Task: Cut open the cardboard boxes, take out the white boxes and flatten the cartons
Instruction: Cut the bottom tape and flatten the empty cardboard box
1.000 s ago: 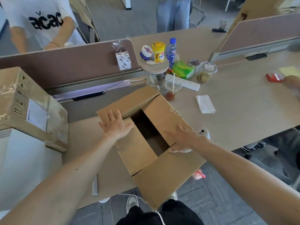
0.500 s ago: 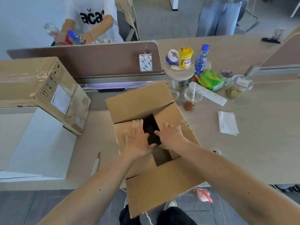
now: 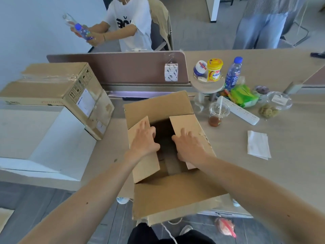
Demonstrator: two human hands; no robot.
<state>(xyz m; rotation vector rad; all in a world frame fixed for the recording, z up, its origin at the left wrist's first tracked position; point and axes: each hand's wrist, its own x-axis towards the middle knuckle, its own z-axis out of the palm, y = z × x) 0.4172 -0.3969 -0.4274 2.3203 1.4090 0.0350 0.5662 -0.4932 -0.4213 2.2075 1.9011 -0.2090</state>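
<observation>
Dead centre, at the near edge of the desk [image 3: 290, 155]: open carton [image 3: 175, 196], with its near flap hanging past the edge toward 6 o'clock and its far flap [image 3: 158, 106] standing up at 12. Looks dark inside between the two short flaps; cannot tell whether a white box remains in there.

Presses the left hand [image 3: 143, 138] flat on the left inner flap [image 3: 146, 168], fingers straight and lightly spread, tips at the flap's inner edge. Lays the right hand [image 3: 190, 147] on the right inner flap [image 3: 186, 122] the same way, fingers fanned, clamped on nothing. Mirrors the palms, probably so both flaps move together and the carton does not skew or slide off the edge. Reads as working the flaps ahead of collapsing the carton, though that is a judgement.

At 9 o'clock: white box [image 3: 44, 136] lying on the desk, likely set aside clear of the work. At 10 o'clock, resting partly on it and tilted: sealed carton [image 3: 52, 85], tape unbroken, apparently waiting its turn.

At 1 to 2 o'clock: cup [image 3: 218, 113] with a straw, just beside the carton's far right corner and worth minding. Power strip [image 3: 241, 111] beyond, napkin [image 3: 258, 145] at 3, tape roll [image 3: 171, 72] on the divider at 12.
</observation>
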